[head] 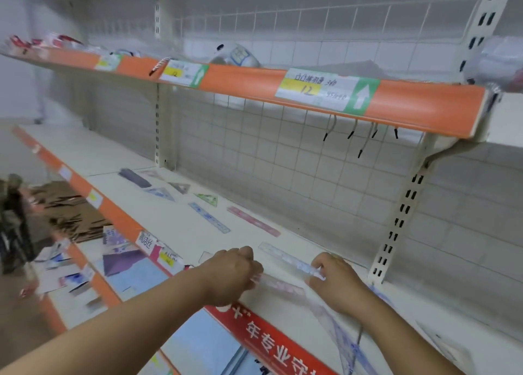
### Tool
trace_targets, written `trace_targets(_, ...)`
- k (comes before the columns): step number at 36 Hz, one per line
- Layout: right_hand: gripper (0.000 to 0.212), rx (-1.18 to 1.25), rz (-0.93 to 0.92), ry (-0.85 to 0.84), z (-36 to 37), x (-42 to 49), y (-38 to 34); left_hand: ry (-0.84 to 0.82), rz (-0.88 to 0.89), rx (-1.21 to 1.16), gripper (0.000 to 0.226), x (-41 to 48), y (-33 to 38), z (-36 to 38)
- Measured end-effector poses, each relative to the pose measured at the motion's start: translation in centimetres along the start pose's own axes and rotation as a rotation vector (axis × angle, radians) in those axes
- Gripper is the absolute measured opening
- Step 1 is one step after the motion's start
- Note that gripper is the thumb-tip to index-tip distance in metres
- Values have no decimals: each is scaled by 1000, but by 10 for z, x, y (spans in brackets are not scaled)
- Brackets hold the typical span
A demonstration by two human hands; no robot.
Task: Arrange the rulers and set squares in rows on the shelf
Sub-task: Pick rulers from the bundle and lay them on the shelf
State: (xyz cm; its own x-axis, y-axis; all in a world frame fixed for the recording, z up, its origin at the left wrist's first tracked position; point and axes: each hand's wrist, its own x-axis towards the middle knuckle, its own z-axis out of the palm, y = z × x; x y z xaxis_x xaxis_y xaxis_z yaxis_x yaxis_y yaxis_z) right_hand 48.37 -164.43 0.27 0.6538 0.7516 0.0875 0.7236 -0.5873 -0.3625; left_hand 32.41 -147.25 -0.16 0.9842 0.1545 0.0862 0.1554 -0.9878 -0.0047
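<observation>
- The cream shelf (pixel 175 233) has an orange front strip and a wire-grid back panel (pixel 254 153). The upper shelf (pixel 240 83) carries price labels, and a lower shelf (pixel 135 278) holds loose papers.
- On the cream shelf, a green set square (pixel 208 199) lies towards the back. A blue ruler (pixel 209 217) and a pink ruler (pixel 253 225) lie apart at the same slant.
- Nearer the front lie a blue-printed clear ruler (pixel 291 260) and a pink-printed clear ruler (pixel 280 285).
- A large clear set square (pixel 339 335) lies at the front edge.
- The left hand (pixel 235 275) has its fingers curled, gripping the left end of the pink-printed clear ruler.
- The right hand (pixel 336 281) pinches the near end of the blue-printed clear ruler; blur hides the fingertips.
</observation>
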Motion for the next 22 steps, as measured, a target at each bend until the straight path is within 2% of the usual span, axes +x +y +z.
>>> trace_targets(4, 22, -3, -22, 5, 7, 10, -34, -3, -30, 20, 32, -19, -28, -6)
trace_targets(10, 18, 37, -60, 28, 26, 30, -92, 2, -47, 99, 28, -44, -87, -11)
trace_targets(22, 25, 124, 11, 43, 77, 67, -208, -26, -23, 155, 30, -93, -223, -17)
